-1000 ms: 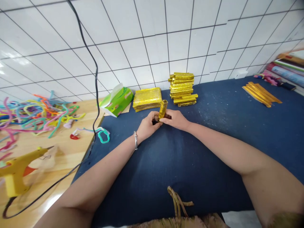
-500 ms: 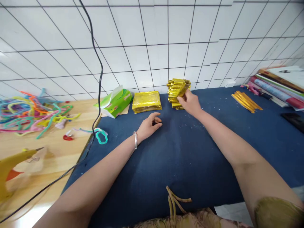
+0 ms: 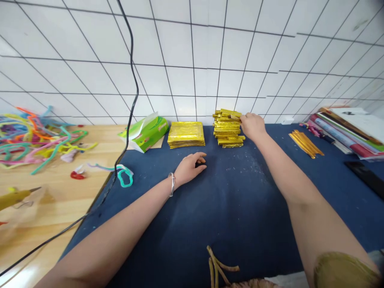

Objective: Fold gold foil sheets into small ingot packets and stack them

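The right-hand grip (image 3: 252,125) has its fingertips at the right end of the top gold roll (image 3: 235,114); whether they pinch it or have let go, I cannot tell. That roll lies just left of this grip, on the stack of gold rolls (image 3: 228,134). Its long axis runs sideways, roughly along the tiled wall (image 3: 207,48), with the right end angled slightly toward the person. The right hand is clearly the nearer one. The left-hand grip (image 3: 189,169), fingers loosely curled around nothing, is on or just over the blue tabletop (image 3: 192,228), nearer the person and left of the stack. Left of the rolls is a flat gold pile (image 3: 186,135), then a green packet (image 3: 150,134). Well to the right are loose gold strips (image 3: 306,144) and books (image 3: 345,134).
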The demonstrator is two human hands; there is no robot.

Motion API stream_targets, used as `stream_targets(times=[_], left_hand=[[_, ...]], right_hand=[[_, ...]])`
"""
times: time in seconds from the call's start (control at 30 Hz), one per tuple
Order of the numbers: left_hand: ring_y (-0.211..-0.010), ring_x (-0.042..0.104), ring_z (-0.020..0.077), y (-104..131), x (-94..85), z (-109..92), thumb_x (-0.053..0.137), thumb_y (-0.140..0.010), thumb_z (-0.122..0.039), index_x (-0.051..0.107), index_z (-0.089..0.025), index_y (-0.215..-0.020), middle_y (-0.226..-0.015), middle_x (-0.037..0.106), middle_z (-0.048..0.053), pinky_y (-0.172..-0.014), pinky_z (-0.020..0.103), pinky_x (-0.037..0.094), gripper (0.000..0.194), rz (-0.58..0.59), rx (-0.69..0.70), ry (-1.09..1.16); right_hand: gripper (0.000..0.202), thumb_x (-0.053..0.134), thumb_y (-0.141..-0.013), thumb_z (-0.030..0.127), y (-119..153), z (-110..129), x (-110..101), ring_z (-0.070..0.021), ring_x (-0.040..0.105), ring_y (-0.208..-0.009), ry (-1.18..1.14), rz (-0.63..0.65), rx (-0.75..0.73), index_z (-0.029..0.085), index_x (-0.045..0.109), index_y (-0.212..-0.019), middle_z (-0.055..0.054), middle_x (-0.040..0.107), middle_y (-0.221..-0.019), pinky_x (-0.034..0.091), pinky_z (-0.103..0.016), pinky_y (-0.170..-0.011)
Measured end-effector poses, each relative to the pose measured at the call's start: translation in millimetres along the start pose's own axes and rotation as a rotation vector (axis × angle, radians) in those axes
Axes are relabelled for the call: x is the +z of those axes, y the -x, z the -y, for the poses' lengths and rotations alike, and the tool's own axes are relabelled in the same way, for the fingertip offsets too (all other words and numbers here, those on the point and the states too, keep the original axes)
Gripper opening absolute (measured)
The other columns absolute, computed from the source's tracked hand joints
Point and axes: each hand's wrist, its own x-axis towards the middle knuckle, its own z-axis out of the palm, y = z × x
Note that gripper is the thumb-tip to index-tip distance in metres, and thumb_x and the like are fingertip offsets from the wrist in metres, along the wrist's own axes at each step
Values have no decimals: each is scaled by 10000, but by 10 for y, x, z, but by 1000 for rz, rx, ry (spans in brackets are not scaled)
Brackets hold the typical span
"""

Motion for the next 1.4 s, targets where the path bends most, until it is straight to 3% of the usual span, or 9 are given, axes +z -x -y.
stream_targets(times=[0.27,0.4,0.53,0.63,0.8,0.93,1.03,1.23,1.4], left_hand=[[-881,597,169,-4,-53,-14,622,-788,-252,569,-238,-1141,-971,672,21,-845,335,475,357,21,21,-36],[-885,596,171,-5,-64,-22,620,-793,-264,598,-233,-1101,-954,675,17,-843,326,476,310,25,37,-68],[-893,592,173,-7,-72,-37,610,-799,-266,613,-232,-1079,-951,673,16,-847,323,472,282,23,41,-106],[-892,591,172,-11,-83,-57,607,-799,-265,618,-234,-1070,-946,675,11,-848,319,470,274,33,36,-122],[-904,591,170,-12,-101,-84,574,-803,-223,619,-237,-1072,-947,677,10,-856,312,462,272,26,30,-132],[-883,595,173,-13,-102,-82,549,-797,-181,629,-234,-1053,-923,683,11,-849,318,462,274,6,38,-114],[-870,597,178,-24,-99,-69,554,-786,-176,635,-233,-1037,-916,686,13,-833,319,468,270,1,45,-108],[-851,601,175,-43,-87,-55,553,-781,-169,636,-225,-1036,-914,687,17,-817,317,474,274,4,41,-107],[-858,593,178,-36,-89,-66,562,-785,-175,638,-231,-1031,-918,686,13,-819,319,467,264,-2,41,-94]], right_hand=[[240,460,-840,172,-378,172,181,-292,503,-931,126,130,-6,82,648,-959,-198,617,-979,386,-417,-757],[248,504,-851,256,-317,160,138,-291,515,-945,106,127,35,111,638,-999,-181,622,-996,399,-413,-774],[306,421,-900,322,-110,231,21,-282,531,-953,64,68,79,141,649,-997,-155,632,-998,407,-389,-766],[333,380,-918,345,28,472,-35,-256,549,-929,-2,75,20,176,663,-965,-119,647,-975,405,-360,-750],[302,396,-927,354,70,1156,16,-223,546,-955,-190,73,-186,216,662,-970,-78,653,-990,397,-337,-791],[312,428,-922,348,-40,1648,148,-246,500,-1057,-311,32,-271,185,626,-1100,-109,632,-1107,368,-374,-899],[425,474,-902,378,-133,1839,295,-288,426,-1166,-376,54,-230,166,521,-1267,-135,562,-1271,348,-423,-935],[378,455,-917,337,-142,1865,592,-270,423,-1156,-412,106,-187,213,509,-1270,-101,557,-1292,356,-418,-919],[260,509,-889,305,-90,1823,632,-258,448,-1065,-419,75,-143,189,593,-1106,-118,591,-1162,348,-392,-898]])
